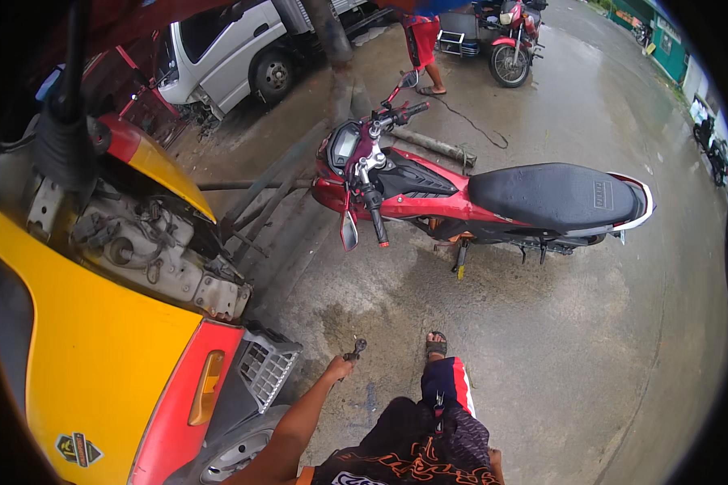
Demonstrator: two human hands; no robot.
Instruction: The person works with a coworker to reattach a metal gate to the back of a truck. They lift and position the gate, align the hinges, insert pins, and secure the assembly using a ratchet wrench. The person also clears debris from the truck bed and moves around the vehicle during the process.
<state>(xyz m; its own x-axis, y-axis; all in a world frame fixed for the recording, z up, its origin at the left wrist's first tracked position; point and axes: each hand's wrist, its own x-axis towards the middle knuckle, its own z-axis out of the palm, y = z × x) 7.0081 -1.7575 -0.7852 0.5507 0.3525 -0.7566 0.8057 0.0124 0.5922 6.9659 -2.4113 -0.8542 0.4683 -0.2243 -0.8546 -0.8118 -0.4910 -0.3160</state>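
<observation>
My left hand (pixel 340 369) is closed around a dark metal ratchet wrench (pixel 355 349), its round head sticking out past the fingers above the wet concrete. Nearest to that hand is the truck's grey step (pixel 268 368), below the red and yellow cab (pixel 113 315). Of my right hand (pixel 495 459) only a sliver shows beside my shorts at the lower edge, with its fingers hidden. An open section of the cab's front bares a metal frame and fittings (pixel 137 242).
A red motorcycle (pixel 461 198) with a black seat stands ahead, its handlebar toward the truck. Metal posts (pixel 279 194) lean between them. Farther off are a white truck (pixel 218 52), a person in red shorts (pixel 422 44) and another red motorcycle (pixel 511 52). A cable (pixel 477 129) lies on the ground.
</observation>
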